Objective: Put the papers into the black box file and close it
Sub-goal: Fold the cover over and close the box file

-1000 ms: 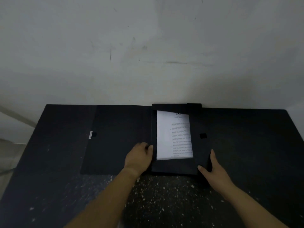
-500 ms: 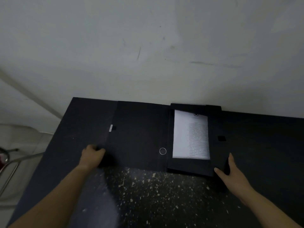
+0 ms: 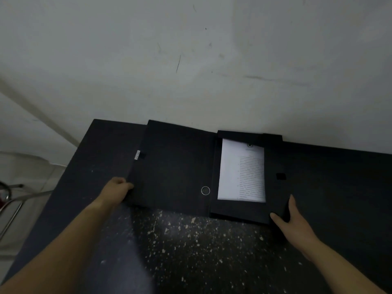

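Note:
The black box file (image 3: 273, 209) lies open on the dark table, its tray at the right and its wide lid (image 3: 174, 166) spread flat to the left. White printed papers (image 3: 241, 170) lie inside the tray. My left hand (image 3: 116, 187) grips the lid's lower left edge, fingers curled around it. My right hand (image 3: 290, 217) rests against the tray's near right corner, thumb on the front side and fingers along the right wall. A small ring (image 3: 205, 190) shows on the spine.
The table (image 3: 201, 251) is black with pale paint specks near me and stands against a white wall (image 3: 212, 60). A metal chair frame (image 3: 10, 200) shows past the table's left edge. A small fastener patch (image 3: 281, 176) sits on the tray's right flap.
My left hand has moved from beside the papers out to the lid's far left edge and taken hold of it. The view has swung left. My right hand stays at the tray's corner.

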